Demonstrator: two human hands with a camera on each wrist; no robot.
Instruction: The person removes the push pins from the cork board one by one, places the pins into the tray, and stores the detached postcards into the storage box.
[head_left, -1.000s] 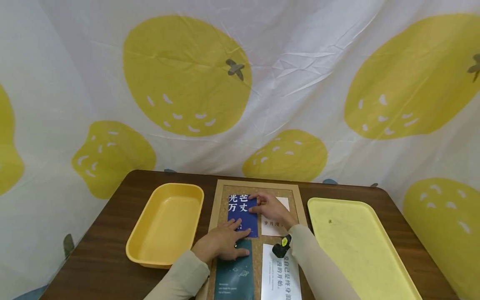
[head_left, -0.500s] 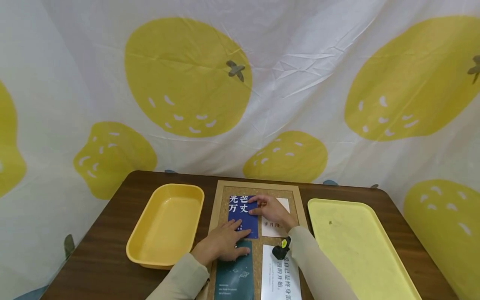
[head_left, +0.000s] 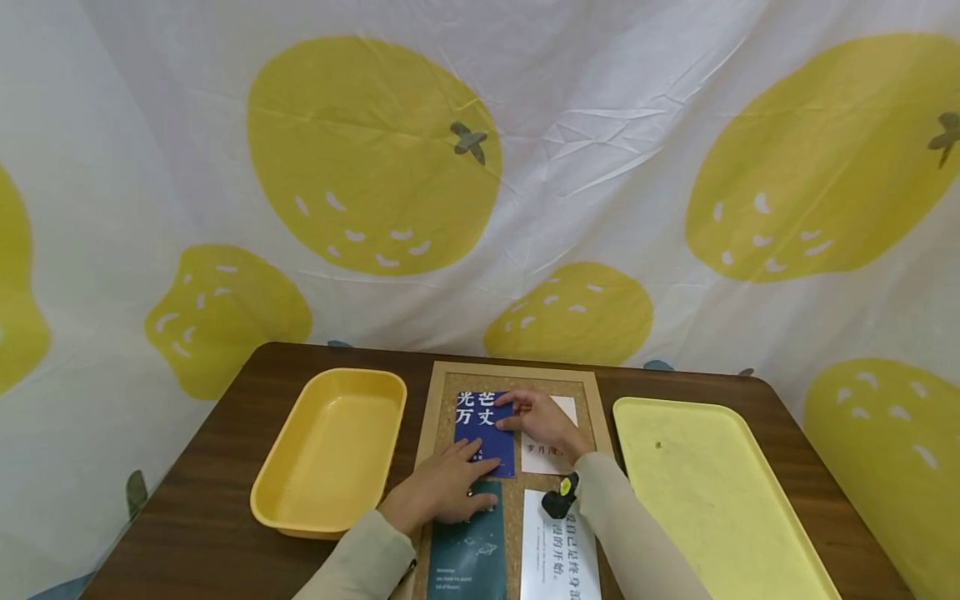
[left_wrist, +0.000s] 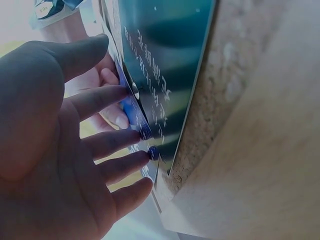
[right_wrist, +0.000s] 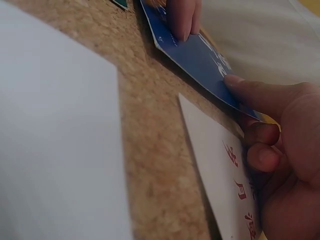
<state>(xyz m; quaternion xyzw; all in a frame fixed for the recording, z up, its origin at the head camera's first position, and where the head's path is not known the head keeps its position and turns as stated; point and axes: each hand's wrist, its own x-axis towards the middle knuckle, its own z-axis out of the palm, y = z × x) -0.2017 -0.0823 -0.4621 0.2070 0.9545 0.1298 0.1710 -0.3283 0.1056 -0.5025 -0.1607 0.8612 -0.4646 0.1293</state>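
Your two hands are both busy with the blue card (head_left: 497,439), which lies on the far part of the cork board (head_left: 517,368). Your right hand (head_left: 543,419) pinches its right edge between thumb and fingers. Your left hand (head_left: 444,485) is spread out, fingertips on the card's near part and thumb over the top of the green card (head_left: 468,542).

Four cards are on the board. Three look settled: the green one just below your left hand, the red-lettered card (head_left: 534,464) partly behind your right hand, and the dark-lettered card (head_left: 537,542) partly under your right wrist. The blue one seems the unfinished piece, as you have not let go of it. Whether anything fixes the cards to the cork, you can't tell from here, nor whether the blue one is being set down or lifted.

On the worktop (head_left: 202,492), the deep tub (head_left: 322,454) is left of your hands, the shallow tray (head_left: 720,500) right of them.
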